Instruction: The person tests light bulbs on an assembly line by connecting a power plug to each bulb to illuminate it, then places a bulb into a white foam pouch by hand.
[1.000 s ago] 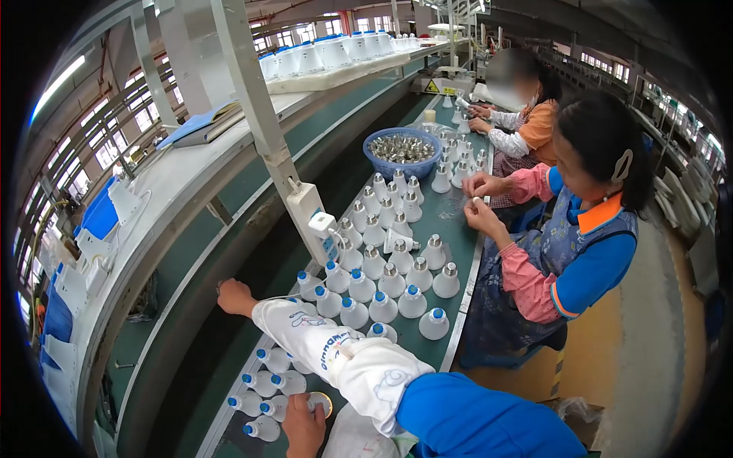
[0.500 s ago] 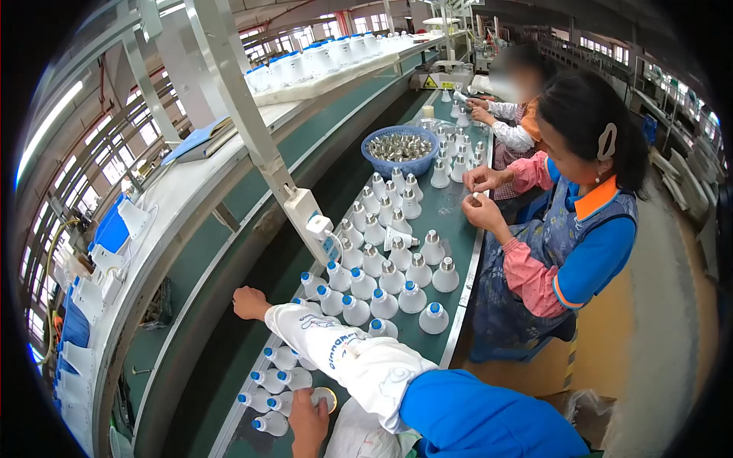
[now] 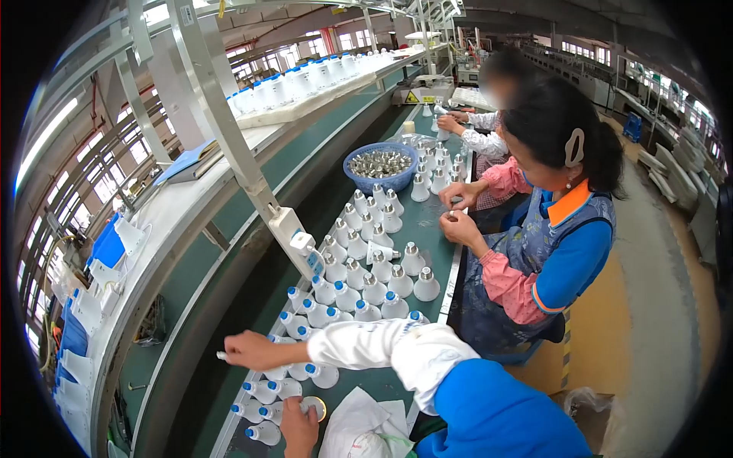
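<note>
My right hand reaches out over the belt's far edge, its fingers pinched on a small white piece too small to name. Low in the view, my left hand is curled around a white bulb housing whose round end has a yellow glowing rim. Lying beside it are several white bulb housings with blue caps. Under and beyond my right sleeve, more blue-capped housings stand upright in rows. A white cloth lies right of my left hand.
Bulbs with metal screw bases stand farther along the green belt. A blue basket holds metal caps. A co-worker sits at the right edge, another person beyond. A post with a socket strip rises at left.
My right hand has come nearer to me, and the small white piece now shows at its fingertips. The view has shifted slightly. My left hand stays at the glowing-rimmed bulb housing.
</note>
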`<state>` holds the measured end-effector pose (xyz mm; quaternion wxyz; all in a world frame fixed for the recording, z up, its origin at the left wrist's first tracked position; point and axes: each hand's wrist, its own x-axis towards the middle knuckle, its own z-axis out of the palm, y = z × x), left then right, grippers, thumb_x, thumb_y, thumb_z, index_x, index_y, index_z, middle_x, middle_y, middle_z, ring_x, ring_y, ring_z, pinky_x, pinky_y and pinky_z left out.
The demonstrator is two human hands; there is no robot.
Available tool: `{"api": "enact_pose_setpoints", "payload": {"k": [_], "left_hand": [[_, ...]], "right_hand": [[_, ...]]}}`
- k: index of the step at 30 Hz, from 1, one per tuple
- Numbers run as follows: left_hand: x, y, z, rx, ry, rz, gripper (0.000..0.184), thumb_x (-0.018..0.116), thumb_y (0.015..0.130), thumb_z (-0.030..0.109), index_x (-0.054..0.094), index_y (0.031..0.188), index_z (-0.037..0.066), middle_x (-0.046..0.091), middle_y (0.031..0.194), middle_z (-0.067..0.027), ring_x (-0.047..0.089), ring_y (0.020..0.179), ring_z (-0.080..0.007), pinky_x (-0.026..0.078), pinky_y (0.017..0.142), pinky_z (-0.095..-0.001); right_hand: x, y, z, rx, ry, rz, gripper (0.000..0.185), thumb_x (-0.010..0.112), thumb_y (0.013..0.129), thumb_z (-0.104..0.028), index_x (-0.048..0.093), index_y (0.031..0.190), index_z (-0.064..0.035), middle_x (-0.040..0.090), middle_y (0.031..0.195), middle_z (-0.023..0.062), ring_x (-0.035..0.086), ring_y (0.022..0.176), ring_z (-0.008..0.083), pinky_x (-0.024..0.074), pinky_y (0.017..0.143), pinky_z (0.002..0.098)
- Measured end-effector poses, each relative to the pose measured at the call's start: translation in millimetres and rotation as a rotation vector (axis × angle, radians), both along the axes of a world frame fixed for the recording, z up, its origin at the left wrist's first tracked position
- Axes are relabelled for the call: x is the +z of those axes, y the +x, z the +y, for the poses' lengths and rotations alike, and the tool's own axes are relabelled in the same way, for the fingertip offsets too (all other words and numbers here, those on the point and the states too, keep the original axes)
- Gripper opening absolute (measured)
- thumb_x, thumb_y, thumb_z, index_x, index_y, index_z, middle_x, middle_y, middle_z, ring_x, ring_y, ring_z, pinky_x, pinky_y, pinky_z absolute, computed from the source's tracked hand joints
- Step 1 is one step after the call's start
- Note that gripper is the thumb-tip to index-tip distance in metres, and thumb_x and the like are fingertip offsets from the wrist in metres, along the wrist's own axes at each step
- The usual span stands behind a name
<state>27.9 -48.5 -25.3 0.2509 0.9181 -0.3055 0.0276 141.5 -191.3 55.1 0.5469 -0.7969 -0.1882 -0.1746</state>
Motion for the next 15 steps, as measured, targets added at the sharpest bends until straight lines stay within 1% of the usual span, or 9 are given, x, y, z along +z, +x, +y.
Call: {"api": "enact_pose_setpoints", "payload": {"k": [1,2,3,5,6,8,12,14,15], "left_hand": [[0,1,0,0.005,0.001,0.008,0.032,0.063,0.077,0.011,0.047,0.103,0.003,0.054,0.098,-0.0180,0.056,0.087,-0.0388,0.045,0.072,-0.0445],[-1,1,0,0.002,0.000,0.013,0.032,0.063,0.077,0.011,0.047,0.103,0.003,0.054,0.098,-0.0180,0.056,0.087,-0.0388,0.045,0.072,-0.0445],[-1,1,1,-0.023,-0.006,-0.017,0.034,0.063,0.076,0.012,0.046,0.104,0.003,0.054,0.097,-0.0178,0.055,0.086,-0.0390,0.044,0.070,-0.0457],[3,-1,-1,-0.045,0.004,-0.047,0.036,0.063,0.076,0.012,0.044,0.105,0.004,0.053,0.096,-0.0177,0.054,0.085,-0.0391,0.044,0.068,-0.0466],[0,-1,0,-0.044,0.000,-0.045,0.036,0.063,0.076,0.012,0.044,0.105,0.004,0.053,0.096,-0.0177,0.054,0.085,-0.0391,0.044,0.068,-0.0466],[-7,3,3,-0.035,-0.017,-0.016,0.036,0.064,0.075,0.013,0.044,0.104,0.003,0.053,0.097,-0.0173,0.054,0.087,-0.0384,0.044,0.069,-0.0454],[0,-1,2,-0.009,-0.013,0.014,0.036,0.065,0.075,0.013,0.046,0.103,0.003,0.053,0.097,-0.0166,0.054,0.089,-0.0375,0.044,0.070,-0.0441],[3,-1,0,-0.013,0.004,0.017,0.034,0.066,0.075,0.012,0.047,0.102,0.003,0.053,0.098,-0.0161,0.054,0.090,-0.0370,0.044,0.071,-0.0436],[3,-1,0,-0.013,0.006,0.019,0.034,0.066,0.075,0.012,0.047,0.102,0.003,0.053,0.098,-0.0161,0.054,0.090,-0.0370,0.044,0.071,-0.0436]], "right_hand": [[-1,-24,-6,0.040,-0.046,-0.069,0.022,0.057,0.084,-0.026,0.053,0.079,-0.0050,0.057,0.062,0.0124,0.058,0.062,0.0336,0.0415,0.056,0.0419],[1,-52,-14,0.096,-0.015,-0.112,0.019,0.056,0.085,-0.024,0.051,0.080,-0.0060,0.055,0.059,0.0119,0.056,0.059,0.0340,0.0401,0.054,0.0423],[1,-74,-21,0.094,-0.077,-0.057,0.020,0.059,0.082,-0.024,0.052,0.078,-0.0055,0.058,0.065,0.0143,0.058,0.066,0.0350,0.0422,0.060,0.0458],[-22,-98,-32,-0.046,-0.242,-0.346,0.015,0.059,0.083,-0.020,0.054,0.082,-0.0053,0.057,0.068,0.0117,0.057,0.069,0.0311,0.0427,0.065,0.0426],[-33,-105,-36,-0.044,-0.245,-0.344,0.015,0.059,0.083,-0.020,0.054,0.082,-0.0053,0.057,0.068,0.0117,0.057,0.069,0.0311,0.0427,0.065,0.0426],[-51,-117,-44,-0.172,-0.203,-0.613,0.011,0.058,0.083,-0.014,0.056,0.087,-0.0040,0.054,0.071,0.0089,0.055,0.072,0.0273,0.0422,0.072,0.0390],[-76,-139,-54,-0.238,-0.201,-0.565,0.010,0.060,0.081,-0.010,0.057,0.089,-0.0030,0.055,0.076,0.0080,0.055,0.075,0.0259,0.0423,0.074,0.0370],[-93,-142,-59,-0.228,-0.169,-0.549,0.017,0.066,0.079,-0.010,0.059,0.090,0.0001,0.059,0.085,0.0096,0.057,0.080,0.0271,0.0443,0.077,0.0378],[-96,-143,-59,-0.235,-0.162,-0.531,0.017,0.066,0.078,-0.009,0.059,0.090,0.0004,0.060,0.087,0.0102,0.057,0.080,0.0281,0.0452,0.075,0.0379]]}}
